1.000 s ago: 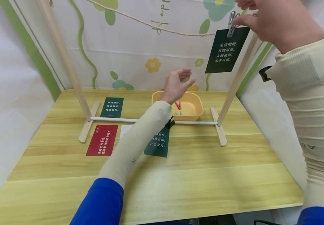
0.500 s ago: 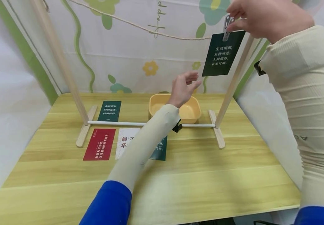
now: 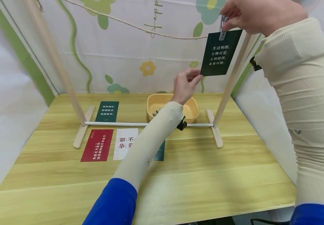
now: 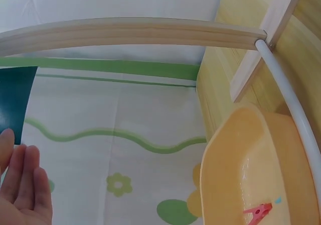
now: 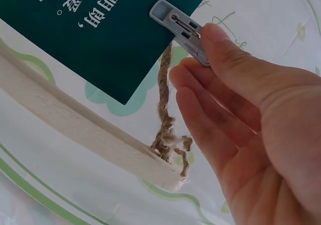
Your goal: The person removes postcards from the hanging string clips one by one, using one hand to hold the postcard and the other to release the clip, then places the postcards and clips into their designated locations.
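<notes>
A dark green card (image 3: 221,54) with white writing hangs at the right end of a twine line (image 3: 139,27). At its top edge is a grey clothespin (image 3: 222,32), which my right hand (image 3: 260,15) pinches between thumb and fingers. The right wrist view shows the clothespin (image 5: 183,31) clipped over the card's edge, close to where the twine (image 5: 163,87) is knotted to the post. Lower down, my left hand (image 3: 184,86) pinches the card's bottom left corner; in the left wrist view the thumb lies over that corner of the card (image 4: 15,102).
Wooden posts (image 3: 232,78) and a white crossbar (image 3: 114,124) frame the table. Behind the bar stands a yellow basin (image 3: 191,109) with a red clothespin (image 4: 259,213) inside. A red card (image 3: 97,145), a white card (image 3: 124,142) and green cards (image 3: 107,111) lie on the left side.
My left hand has moved up and right from above the basin to the hanging card's lower corner and now pinches it. My right hand stays at the clothespin. The view has shifted slightly.
</notes>
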Demonstrator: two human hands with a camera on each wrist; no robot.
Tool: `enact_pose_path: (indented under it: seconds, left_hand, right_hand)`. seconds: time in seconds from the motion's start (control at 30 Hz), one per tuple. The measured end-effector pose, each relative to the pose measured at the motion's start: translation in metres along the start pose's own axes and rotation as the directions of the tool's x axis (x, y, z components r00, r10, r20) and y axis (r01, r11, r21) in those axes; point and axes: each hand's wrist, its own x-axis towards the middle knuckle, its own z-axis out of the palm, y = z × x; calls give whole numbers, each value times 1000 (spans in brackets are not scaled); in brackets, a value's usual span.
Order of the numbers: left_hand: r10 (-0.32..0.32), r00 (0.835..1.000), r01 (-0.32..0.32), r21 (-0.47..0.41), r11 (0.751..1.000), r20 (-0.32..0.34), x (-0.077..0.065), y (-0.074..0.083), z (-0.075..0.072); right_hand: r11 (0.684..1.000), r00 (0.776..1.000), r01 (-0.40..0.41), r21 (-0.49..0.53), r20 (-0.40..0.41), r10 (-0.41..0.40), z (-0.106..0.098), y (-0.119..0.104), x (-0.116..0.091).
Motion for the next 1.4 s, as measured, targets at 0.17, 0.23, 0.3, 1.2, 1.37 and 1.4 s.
enact_pose_path:
  seconds: [0.17,0.23,0.3,1.2,1.37,1.4]
  left_hand:
    - [6,1000,-6,-16,1000,-14,0,2,2]
    - [7,1000,-8,-17,1000,-18,0,3,4]
    - [12,1000,-13,-13,1000,-23,-1,4,5]
    - [-16,999,14,-50,999,-36,-3,9,-2]
    - [-20,999,18,-50,999,-36,-3,8,-2]
    - [-21,999,20,-48,999,-36,-3,8,-2]
  right_hand:
    - [1000,1000,-8,19,-17,8,0,0,-1]
    - [1000,1000,-3,19,-21,3,0,0,-1]
    - [1000,1000,5,28,-19,-5,0,1,-1]
    - [998,994,-64,-20,-86,62,-5,-7,-4]
    - [999,993,-52,9,-105,52,-6,-6,-4]
    - [999,993,-48,18,-108,50,-6,-5,-3]
